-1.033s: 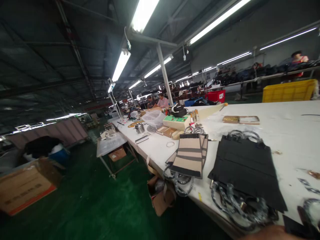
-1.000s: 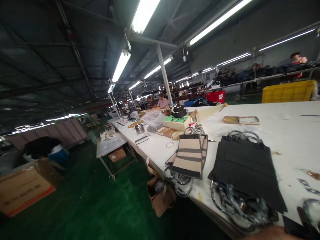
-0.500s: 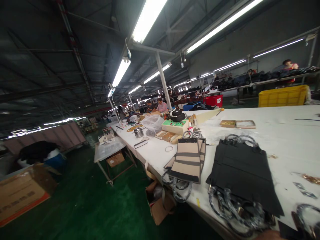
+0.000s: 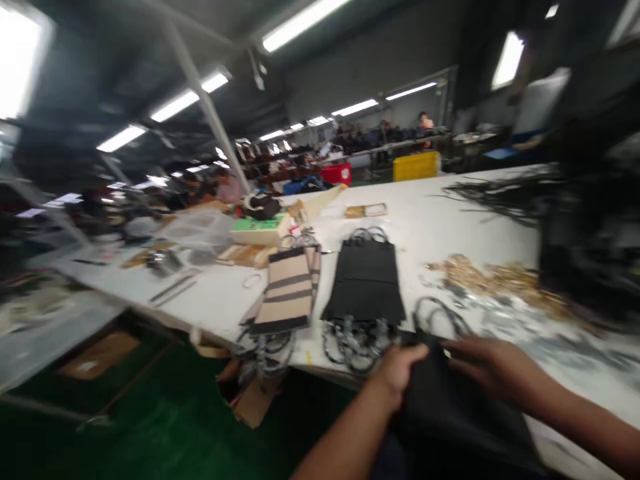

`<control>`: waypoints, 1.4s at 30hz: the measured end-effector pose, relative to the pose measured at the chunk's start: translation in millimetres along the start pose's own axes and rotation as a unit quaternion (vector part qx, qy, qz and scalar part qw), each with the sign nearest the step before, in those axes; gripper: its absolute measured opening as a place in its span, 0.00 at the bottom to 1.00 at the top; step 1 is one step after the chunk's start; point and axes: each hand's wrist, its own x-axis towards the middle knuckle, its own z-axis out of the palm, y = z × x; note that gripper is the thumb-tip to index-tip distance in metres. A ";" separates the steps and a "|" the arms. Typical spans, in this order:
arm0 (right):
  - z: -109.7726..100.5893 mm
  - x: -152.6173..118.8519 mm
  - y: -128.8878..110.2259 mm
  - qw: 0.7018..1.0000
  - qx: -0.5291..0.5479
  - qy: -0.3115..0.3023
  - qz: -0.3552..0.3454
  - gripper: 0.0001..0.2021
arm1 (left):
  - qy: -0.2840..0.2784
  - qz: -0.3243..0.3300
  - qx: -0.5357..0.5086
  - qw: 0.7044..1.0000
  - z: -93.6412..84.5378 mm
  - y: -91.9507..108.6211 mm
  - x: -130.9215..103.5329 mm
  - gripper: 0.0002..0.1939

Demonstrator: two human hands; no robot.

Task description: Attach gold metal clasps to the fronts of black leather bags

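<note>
A black bag (image 4: pixel 450 413) with looped handles at its top is between my hands at the table's front edge. My left hand (image 4: pixel 400 370) grips its upper left edge, thumb over the top. On the other side, my right hand (image 4: pixel 493 363) is closed at the bag's upper right edge, its fingers smeared by motion. To the left lies a stack of black bag panels (image 4: pixel 365 280) with plastic-wrapped ring handles (image 4: pixel 357 340). Beside it rest beige-and-dark striped bag panels (image 4: pixel 285 290) with similar handles.
On the white table (image 4: pixel 410 233) are gold-coloured metal pieces (image 4: pixel 500 283), dark strips (image 4: pixel 505 197), a green-topped machine (image 4: pixel 257 230) and a clear plastic tub (image 4: pixel 200 230). An open cardboard box (image 4: pixel 255 400) stands below the front edge. People work in the background.
My view has swung right, bringing the metal pieces and dark strips into sight. Both hands and the black bag between them now show clearly; before, only part of a hand showed at the bottom.
</note>
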 end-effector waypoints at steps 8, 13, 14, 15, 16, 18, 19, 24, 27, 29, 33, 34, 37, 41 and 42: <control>-6.1 13.8 6.3 0.988 -0.068 -0.105 0.090 0.05 | 0.005 -0.032 -0.029 0.999 -0.9 -6.0 20.3 0.21; -8.4 10.3 9.5 0.989 -0.078 -0.120 0.042 0.06 | 0.021 -0.020 -0.025 0.999 0.9 -5.4 19.0 0.24; -7.9 10.0 11.0 0.988 -0.087 -0.126 0.028 0.07 | 0.021 -0.022 -0.025 0.999 0.7 -5.7 19.9 0.25; -7.2 9.8 12.6 0.987 -0.094 -0.129 0.014 0.09 | 0.021 -0.023 -0.024 0.999 0.3 -5.9 20.7 0.25; -6.2 9.8 14.2 0.986 -0.099 -0.131 0.002 0.09 | 0.023 -0.024 -0.022 0.999 -0.2 -6.1 21.4 0.24; -4.4 10.2 17.0 0.986 -0.099 -0.132 -0.019 0.10 | 0.025 -0.023 -0.016 0.999 -1.2 -6.3 22.0 0.24; -3.9 10.5 18.1 0.986 -0.096 -0.132 -0.027 0.11 | 0.025 -0.024 -0.014 0.999 -1.6 -6.3 22.1 0.24; -5.6 14.5 20.0 0.985 -0.077 -0.146 -0.040 0.11 | 0.015 -0.025 -0.005 1.000 -2.0 -5.7 21.8 0.21; -4.5 15.5 19.6 0.986 -0.063 -0.152 -0.016 0.09 | 0.016 -0.023 0.004 1.000 -1.1 -4.1 22.0 0.19; -0.5 13.3 19.3 0.990 -0.058 -0.130 0.013 0.08 | 0.013 -0.025 0.008 1.000 -0.5 -2.9 21.8 0.19; 9.9 4.6 18.7 0.994 -0.058 -0.070 0.056 0.08 | 0.016 -0.028 0.014 0.999 0.3 -1.7 20.7 0.19; 11.2 2.7 18.3 0.994 -0.062 -0.067 0.057 0.09 | 0.017 -0.027 0.014 0.999 0.4 -1.9 20.4 0.19; 10.5 0.2 16.1 0.993 -0.087 -0.075 0.032 0.11 | 0.009 -0.025 0.000 1.000 0.4 -3.4 20.0 0.20; 7.3 3.8 11.5 0.988 -0.117 -0.100 0.000 0.12 | 0.013 -0.025 -0.004 1.000 1.5 -3.8 19.9 0.22; 7.9 5.0 10.4 0.987 -0.123 -0.105 0.000 0.11 | 0.018 -0.023 0.000 1.000 2.0 -3.5 19.8 0.22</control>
